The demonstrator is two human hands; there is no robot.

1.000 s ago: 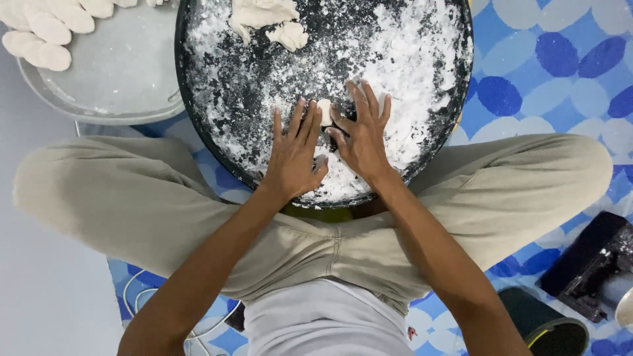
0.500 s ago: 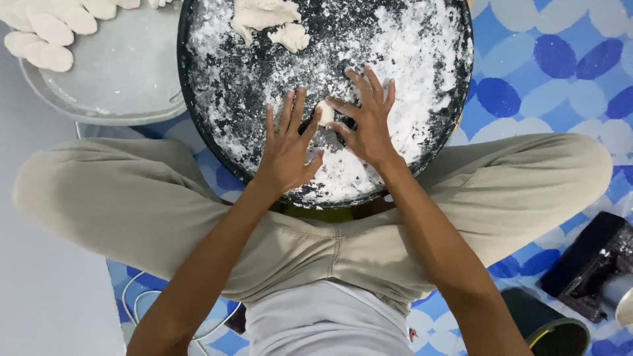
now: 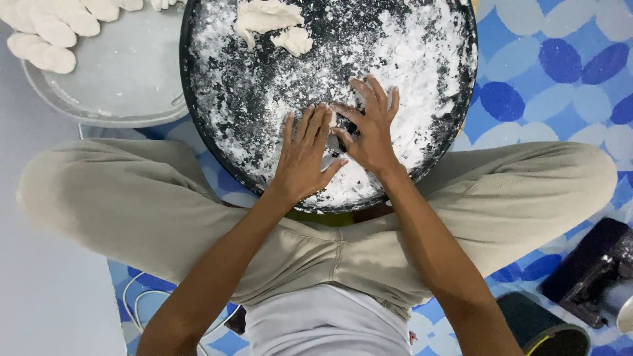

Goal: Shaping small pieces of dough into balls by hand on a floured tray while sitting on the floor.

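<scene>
A large dark round tray [image 3: 217,142] dusted with white flour rests in front of my crossed legs. Both hands lie on its near part, side by side. My left hand [image 3: 303,157] is flat with its fingers spread on the flour. Just right of it, my right hand [image 3: 370,128] has its fingers apart and its thumb turned toward the left hand. A small pale bit of dough [image 3: 330,160] shows in the gap between them, mostly hidden. Two lumps of dough [image 3: 267,16] sit at the tray's far edge.
A grey round plate [image 3: 125,86] at the upper left holds several shaped white dough pieces [image 3: 49,39]. A blue patterned mat [image 3: 554,79] lies under everything. A dark box-like thing [image 3: 587,270] and a dark round container [image 3: 544,326] sit by my right knee; a white cable [image 3: 135,306] runs by my left thigh.
Both hands have slid a little over the flour, the right one first forward, then back. The small dough piece seen between the fingertips is now mostly covered.
</scene>
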